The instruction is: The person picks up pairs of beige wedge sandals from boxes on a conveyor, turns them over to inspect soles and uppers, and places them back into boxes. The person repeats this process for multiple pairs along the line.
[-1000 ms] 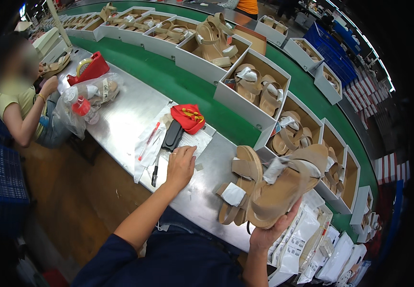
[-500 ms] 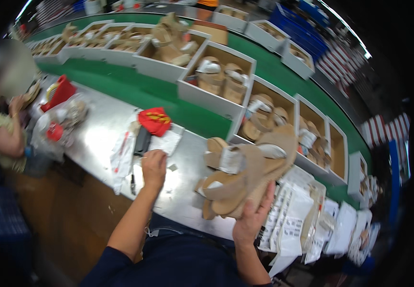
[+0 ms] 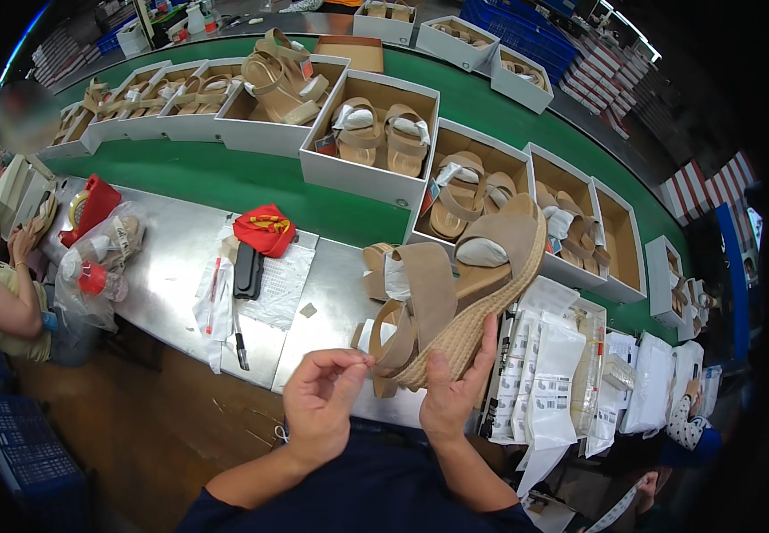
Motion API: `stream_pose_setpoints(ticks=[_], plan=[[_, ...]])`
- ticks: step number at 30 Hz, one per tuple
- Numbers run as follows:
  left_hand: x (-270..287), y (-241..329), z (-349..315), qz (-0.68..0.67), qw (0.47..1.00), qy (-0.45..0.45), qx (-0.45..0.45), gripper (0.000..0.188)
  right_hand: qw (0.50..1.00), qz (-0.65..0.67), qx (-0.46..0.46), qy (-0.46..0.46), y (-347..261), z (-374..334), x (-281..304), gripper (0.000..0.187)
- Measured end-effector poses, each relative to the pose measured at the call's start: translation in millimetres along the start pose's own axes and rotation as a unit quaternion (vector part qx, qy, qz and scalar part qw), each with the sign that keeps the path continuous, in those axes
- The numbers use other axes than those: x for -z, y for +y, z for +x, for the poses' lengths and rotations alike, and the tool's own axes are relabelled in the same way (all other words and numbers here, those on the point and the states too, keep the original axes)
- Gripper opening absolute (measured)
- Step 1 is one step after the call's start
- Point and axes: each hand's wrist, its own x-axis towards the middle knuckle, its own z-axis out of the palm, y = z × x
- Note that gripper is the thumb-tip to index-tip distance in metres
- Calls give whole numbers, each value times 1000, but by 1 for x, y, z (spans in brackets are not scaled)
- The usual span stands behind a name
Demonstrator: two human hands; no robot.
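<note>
A tan wedge sandal with a woven rope-like sole rests tilted in my right hand; the thumb and fingers grip the side of the sole. White paper stuffing shows under its wide straps. My left hand is beside the heel end, its thumb and forefinger pinched at the edge of the ankle strap. Whatever is between those fingertips is too small to make out. Behind the held sandal, parts of another sandal show above the metal table, mostly covered.
Open white boxes of tan sandals line the green conveyor. A red cloth, a black case and a pen lie on the table. At right are printed sheets. A co-worker sits at left.
My left hand has moved from above the table by the black case to the held sandal's strap, closing into a pinch. The right hand still holds the sandal. The view has shifted slightly.
</note>
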Motion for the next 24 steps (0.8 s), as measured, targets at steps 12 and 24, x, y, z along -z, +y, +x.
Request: stream_pose_setpoints(ticks=[12, 24], plan=[[-2, 19, 15, 299, 933, -169, -103, 14, 998, -61, 24, 0, -3, -2, 4, 75], [22, -5, 35, 27, 968, -161, 192, 31, 979, -167, 111, -24, 13, -3, 18, 73]])
